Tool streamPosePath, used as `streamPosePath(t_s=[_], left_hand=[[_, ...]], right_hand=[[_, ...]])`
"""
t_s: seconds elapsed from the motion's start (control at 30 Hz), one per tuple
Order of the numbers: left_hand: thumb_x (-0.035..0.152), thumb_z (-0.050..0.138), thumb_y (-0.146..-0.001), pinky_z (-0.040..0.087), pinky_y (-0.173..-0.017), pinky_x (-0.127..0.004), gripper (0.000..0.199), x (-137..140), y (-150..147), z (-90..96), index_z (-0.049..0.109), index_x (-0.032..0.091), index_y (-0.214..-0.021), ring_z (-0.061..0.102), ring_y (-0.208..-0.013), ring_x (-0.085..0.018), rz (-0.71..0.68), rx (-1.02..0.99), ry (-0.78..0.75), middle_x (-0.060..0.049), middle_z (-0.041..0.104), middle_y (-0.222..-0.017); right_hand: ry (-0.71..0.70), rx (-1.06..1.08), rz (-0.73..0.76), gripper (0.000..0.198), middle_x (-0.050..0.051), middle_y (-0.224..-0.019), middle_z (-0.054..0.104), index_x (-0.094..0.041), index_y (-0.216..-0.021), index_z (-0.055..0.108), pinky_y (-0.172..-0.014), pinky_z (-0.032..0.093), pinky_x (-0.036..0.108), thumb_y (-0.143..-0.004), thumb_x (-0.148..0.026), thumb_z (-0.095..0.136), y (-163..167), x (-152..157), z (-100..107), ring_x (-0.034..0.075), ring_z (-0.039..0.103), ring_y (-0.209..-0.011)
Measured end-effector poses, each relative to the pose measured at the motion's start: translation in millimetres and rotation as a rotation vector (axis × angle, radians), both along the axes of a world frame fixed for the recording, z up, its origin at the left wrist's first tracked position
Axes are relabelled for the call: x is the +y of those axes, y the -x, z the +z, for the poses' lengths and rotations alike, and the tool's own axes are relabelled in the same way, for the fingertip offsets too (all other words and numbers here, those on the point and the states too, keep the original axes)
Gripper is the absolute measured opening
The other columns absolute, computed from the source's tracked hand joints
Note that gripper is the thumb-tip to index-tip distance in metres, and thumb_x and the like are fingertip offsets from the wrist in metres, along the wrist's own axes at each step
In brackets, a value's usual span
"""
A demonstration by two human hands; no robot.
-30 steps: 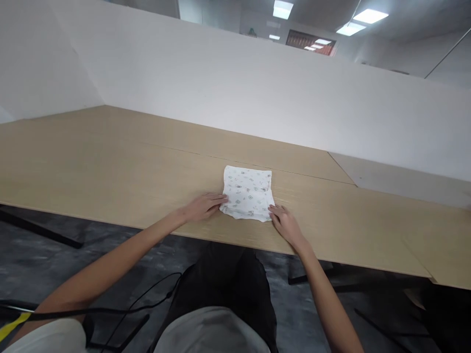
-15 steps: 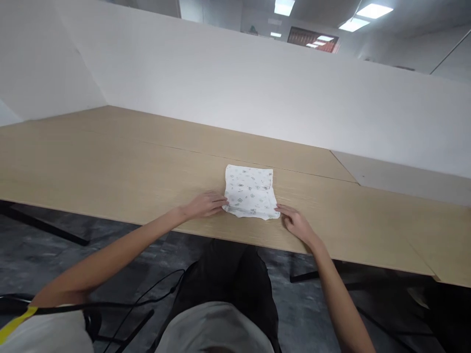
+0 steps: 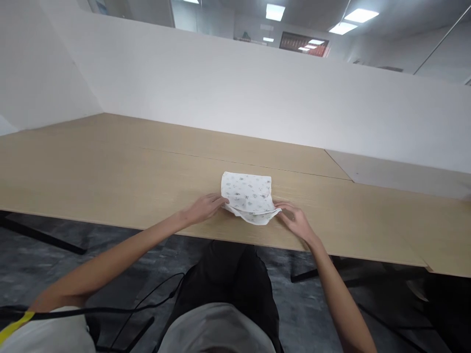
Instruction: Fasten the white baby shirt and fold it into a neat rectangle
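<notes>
Your 2 hands sit at the near corners of the folded printed cloth (image 3: 248, 196), which lies on the wooden table (image 3: 110, 166) straight ahead of you, a little in from the near edge. The cloth is a small white packet with a scattered print. Its far edge lies flat and runs left to right, and its long axis looks to run across you, though the packet is close to square, so take that as a judgement.

Your left hand (image 3: 204, 207) meets the cloth at its near-left corner, fingertips (image 3: 221, 200) pinched on the edge there. Your right hand (image 3: 296, 221) is at the near-right corner, fingers (image 3: 281, 206) curled onto the hem. Both hands are grasping cloth rather than lying loose. How many layers each holds I cannot tell, since the fingertips cover the edge.

Between your hands the near hem sags in a shallow curve and looks lifted just off the table, while the far half rests flat. So the cloth lies forward of both hands, with its free edge toward you and its folded bulk away from you.

Neither hand is clearly nearer: each touches its own corner, left and right about level. The table around the cloth carries nothing else within reach, and the white partition wall (image 3: 235, 93) stands well beyond it.
</notes>
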State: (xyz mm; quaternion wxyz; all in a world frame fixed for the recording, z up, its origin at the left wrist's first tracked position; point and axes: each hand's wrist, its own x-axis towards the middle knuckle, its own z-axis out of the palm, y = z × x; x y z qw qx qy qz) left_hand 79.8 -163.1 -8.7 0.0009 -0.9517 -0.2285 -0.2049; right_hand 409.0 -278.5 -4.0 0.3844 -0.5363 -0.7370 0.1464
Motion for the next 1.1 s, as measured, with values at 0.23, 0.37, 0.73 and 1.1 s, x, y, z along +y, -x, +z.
streamPosePath(t_s=[0.23,0.37,0.73,1.1], left_hand=[[0.037,0.023,-0.095,0.042,-0.087,-0.025,0.038,-17,-4,34.3,0.049,0.015,-0.110,0.054,-0.097,-0.014,0.112,-0.243,0.239,-0.007,0.057,-0.107],[0.042,0.024,-0.093,0.041,-0.077,-0.023,0.042,18,-17,46.2,0.046,0.014,-0.115,0.053,-0.085,-0.013,0.223,-0.361,0.313,-0.006,0.057,-0.098],[0.038,0.041,-0.086,0.040,-0.073,-0.020,0.036,118,-41,-22.5,0.051,0.011,-0.109,0.053,-0.082,-0.011,0.394,-0.572,0.565,-0.007,0.060,-0.098],[0.042,0.058,-0.072,0.041,-0.067,-0.020,0.048,117,-33,-31.5,0.056,0.010,-0.108,0.052,-0.072,-0.011,0.367,-0.597,0.684,-0.004,0.059,-0.081]], right_hand=[[0.071,0.282,-0.134,0.034,0.009,-0.100,0.062,-0.014,-0.094,0.065,-0.088,0.045,0.030,-0.082,-0.043,0.053,5,3,20,0.018,0.058,-0.093],[0.122,0.441,-0.213,0.036,0.009,-0.088,0.063,-0.009,-0.102,0.062,-0.069,0.047,0.024,-0.077,-0.035,0.053,1,50,22,0.015,0.058,-0.075],[0.401,0.283,-0.519,0.041,0.005,-0.075,0.059,-0.009,-0.113,0.054,-0.045,0.035,0.017,-0.074,-0.013,0.043,-1,148,-13,0.008,0.047,-0.048],[0.300,0.187,-0.509,0.045,0.001,-0.067,0.056,-0.011,-0.112,0.055,-0.053,0.039,0.019,-0.075,-0.037,0.056,-10,142,-27,0.009,0.048,-0.050]])
